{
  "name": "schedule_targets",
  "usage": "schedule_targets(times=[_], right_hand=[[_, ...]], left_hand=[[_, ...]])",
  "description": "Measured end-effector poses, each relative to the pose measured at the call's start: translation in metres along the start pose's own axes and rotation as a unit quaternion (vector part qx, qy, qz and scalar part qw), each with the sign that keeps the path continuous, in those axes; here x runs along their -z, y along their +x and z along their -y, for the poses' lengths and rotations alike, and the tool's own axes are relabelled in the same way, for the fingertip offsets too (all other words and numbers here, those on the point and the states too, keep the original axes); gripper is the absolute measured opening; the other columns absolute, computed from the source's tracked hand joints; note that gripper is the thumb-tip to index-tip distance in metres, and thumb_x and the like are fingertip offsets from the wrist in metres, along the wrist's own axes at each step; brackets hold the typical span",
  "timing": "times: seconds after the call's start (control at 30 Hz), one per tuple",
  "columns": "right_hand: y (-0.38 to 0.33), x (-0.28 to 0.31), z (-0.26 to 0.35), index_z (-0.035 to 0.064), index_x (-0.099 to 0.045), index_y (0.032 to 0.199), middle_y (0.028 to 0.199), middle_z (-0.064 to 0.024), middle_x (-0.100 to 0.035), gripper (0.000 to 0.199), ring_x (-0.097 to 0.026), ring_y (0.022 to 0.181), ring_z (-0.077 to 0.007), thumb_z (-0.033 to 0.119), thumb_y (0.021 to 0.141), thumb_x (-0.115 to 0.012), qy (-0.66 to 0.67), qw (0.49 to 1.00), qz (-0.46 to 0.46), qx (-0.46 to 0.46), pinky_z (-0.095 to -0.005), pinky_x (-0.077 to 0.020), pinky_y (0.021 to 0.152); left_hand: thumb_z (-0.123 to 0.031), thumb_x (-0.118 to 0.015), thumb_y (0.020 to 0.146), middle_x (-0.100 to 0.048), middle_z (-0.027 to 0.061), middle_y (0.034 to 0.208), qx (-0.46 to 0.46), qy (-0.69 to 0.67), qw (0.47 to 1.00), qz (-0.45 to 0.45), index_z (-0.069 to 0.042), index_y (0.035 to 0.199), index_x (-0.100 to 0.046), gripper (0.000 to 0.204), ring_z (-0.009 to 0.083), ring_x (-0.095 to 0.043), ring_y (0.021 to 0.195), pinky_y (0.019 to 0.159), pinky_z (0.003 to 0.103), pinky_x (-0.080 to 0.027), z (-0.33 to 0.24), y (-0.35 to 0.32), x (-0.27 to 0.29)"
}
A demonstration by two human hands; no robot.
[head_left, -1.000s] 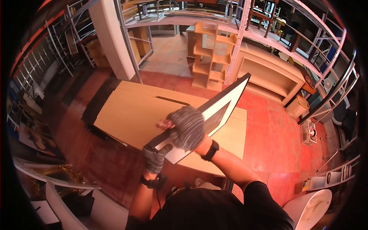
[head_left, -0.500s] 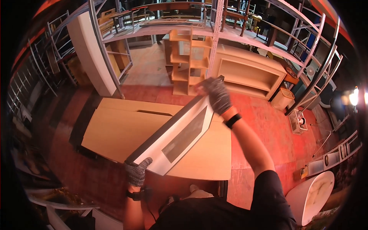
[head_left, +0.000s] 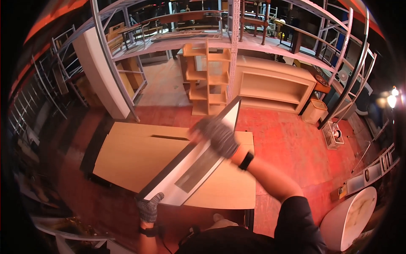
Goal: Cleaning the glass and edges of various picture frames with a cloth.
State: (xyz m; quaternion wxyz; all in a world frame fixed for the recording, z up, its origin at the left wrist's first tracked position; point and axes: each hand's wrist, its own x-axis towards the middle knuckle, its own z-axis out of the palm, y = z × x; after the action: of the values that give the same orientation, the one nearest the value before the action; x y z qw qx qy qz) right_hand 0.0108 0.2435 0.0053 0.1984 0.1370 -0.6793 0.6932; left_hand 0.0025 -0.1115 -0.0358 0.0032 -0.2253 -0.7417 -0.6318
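Tilted diagonally over the table is a picture frame [head_left: 196, 172] with dark edges, a white border and a grey panel in the middle. My left hand [head_left: 148, 208], in a grey knit glove, grips its lower left corner with the thumb on the white face. Across the frame's upper part lies my gloved right hand [head_left: 218, 137], at the long upper edge. Motion smears its fingers, so their grip is unclear. Beneath the frame is a light wood tabletop [head_left: 127, 146] with a dark slot near its far edge.
Beyond the table stand a small wooden shelf [head_left: 198, 76], a low open cabinet [head_left: 272, 91] and a tall metal rack [head_left: 235, 29] holding furniture. A bin [head_left: 314, 111] and a crate [head_left: 332, 136] sit at the right on the red floor. A white rounded piece [head_left: 349, 220] is near right.
My right hand has moved from the frame's far upper corner down and left along it. My left hand still grips the lower corner. The whole view has shifted slightly.
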Motion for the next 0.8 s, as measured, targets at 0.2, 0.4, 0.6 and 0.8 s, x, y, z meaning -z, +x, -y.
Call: schedule_targets(times=[0.2,0.4,0.6,0.8], right_hand=[[0.017,0.227,-0.050,0.0015,-0.074,0.099,0.095,-0.0079,-0.074,0.018,-0.066,0.086,-0.0164,0.010,0.097,-0.058,-0.355,0.896,-0.266,-0.019,-0.0320,-0.0516,0.072],[-0.061,0.215,-0.219,-0.0002,-0.066,0.113,0.095,-0.0035,-0.069,0.026,-0.063,0.080,-0.0188,0.019,0.101,-0.054,-0.198,0.905,-0.287,-0.243,-0.0318,-0.0513,0.072],[-0.072,0.202,-0.288,-0.0025,-0.055,0.129,0.126,-0.0108,-0.062,0.034,-0.058,0.112,-0.0171,0.008,0.109,-0.030,-0.070,0.926,-0.243,-0.281,-0.0301,-0.0456,0.100],[-0.118,0.241,-0.348,-0.0040,-0.047,0.133,0.140,-0.0116,-0.054,0.036,-0.052,0.126,-0.0196,0.006,0.103,-0.031,-0.558,0.771,-0.079,-0.296,-0.0336,-0.0430,0.101]], left_hand=[[-0.010,-0.083,0.077,-0.069,0.0050,0.101,0.068,-0.026,0.997,-0.019,-0.001,0.113,-0.067,0.040,0.0170,-0.064,0.086,0.076,0.031,-0.054,0.040,-0.026,-0.001],[-0.011,-0.076,0.091,-0.063,0.0031,0.110,0.208,0.011,0.976,-0.055,0.002,0.121,-0.059,0.038,0.0147,-0.059,0.096,0.085,0.030,-0.051,0.129,-0.061,-0.024],[-0.016,-0.072,0.096,-0.064,0.0037,0.109,0.240,-0.020,0.966,-0.097,0.001,0.116,-0.064,0.028,0.0138,-0.061,0.096,0.084,0.028,-0.054,0.168,-0.041,0.002],[-0.017,-0.071,0.096,-0.063,0.0031,0.114,0.257,-0.093,0.954,-0.127,0.000,0.123,-0.061,0.033,0.0125,-0.061,0.100,0.084,0.026,-0.055,0.237,-0.011,-0.020]])
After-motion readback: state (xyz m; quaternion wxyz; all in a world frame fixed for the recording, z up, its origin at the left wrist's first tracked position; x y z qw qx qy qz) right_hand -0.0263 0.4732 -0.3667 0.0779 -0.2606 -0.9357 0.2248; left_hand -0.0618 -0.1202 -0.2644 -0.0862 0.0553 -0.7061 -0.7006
